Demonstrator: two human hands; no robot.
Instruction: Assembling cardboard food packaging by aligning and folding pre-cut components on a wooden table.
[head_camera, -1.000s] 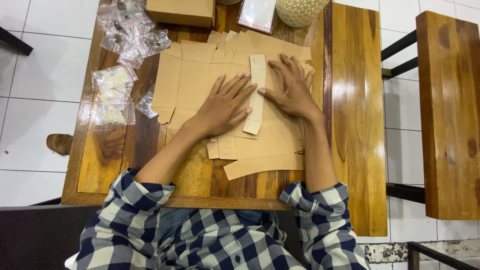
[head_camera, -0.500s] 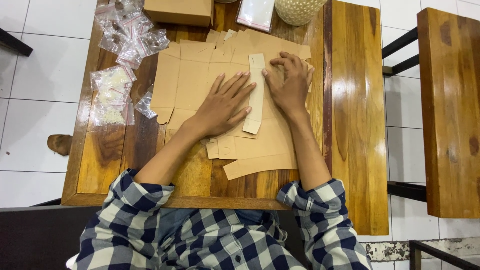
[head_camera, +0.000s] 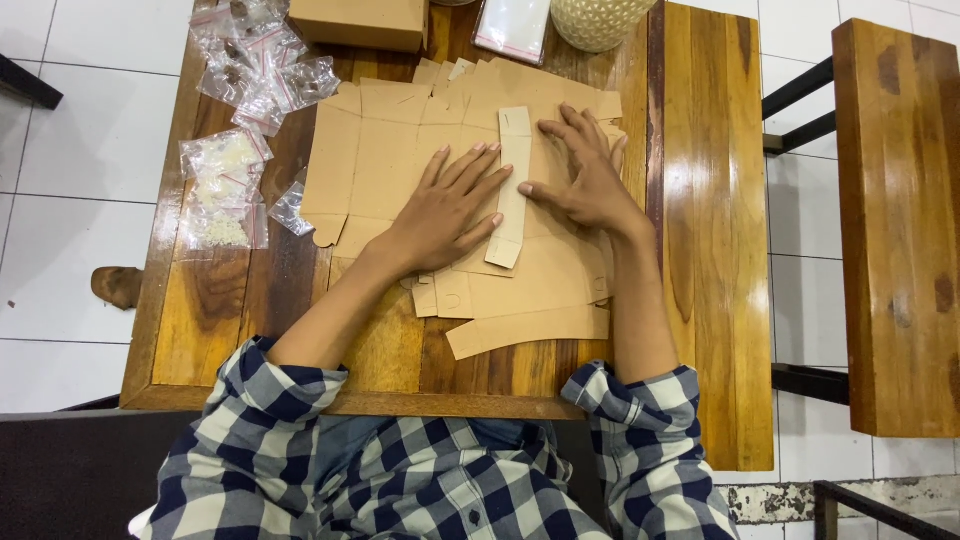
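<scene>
At the centre of the wooden table (head_camera: 690, 250), a pile of flat kraft cardboard box blanks (head_camera: 400, 160) lies spread out, and both hands rest on top of it. The left hand (head_camera: 445, 205) lies palm down with its fingers fanned wide, pointing toward one o'clock, pressing the sheet flat. The right hand (head_camera: 585, 180) is also open, fingers spread toward eleven o'clock, thumb stretched out toward nine o'clock. Between the two hands runs a narrow folded cardboard strip (head_camera: 512, 185), paler than the sheets under it, lying almost along the twelve-to-six line; the left fingertips touch its left edge and the right thumb tip touches its right edge. Neither hand pinches or lifts anything; both are flat on the card.

At six o'clock from the hands, more cut blanks stick out of the pile, one long piece (head_camera: 525, 328) tilted near the table's front edge. At ten o'clock lies a heap of small clear plastic bags (head_camera: 255, 60), with further bags holding whitish contents (head_camera: 220, 185) at nine o'clock. At twelve o'clock stand a closed brown box (head_camera: 360, 22), a clear packet (head_camera: 512, 25) and a woven pale basket (head_camera: 600, 15). At three o'clock, apart from the table, is a wooden bench (head_camera: 895, 230). The person's sleeves are a dark-and-white check (head_camera: 290, 385).
</scene>
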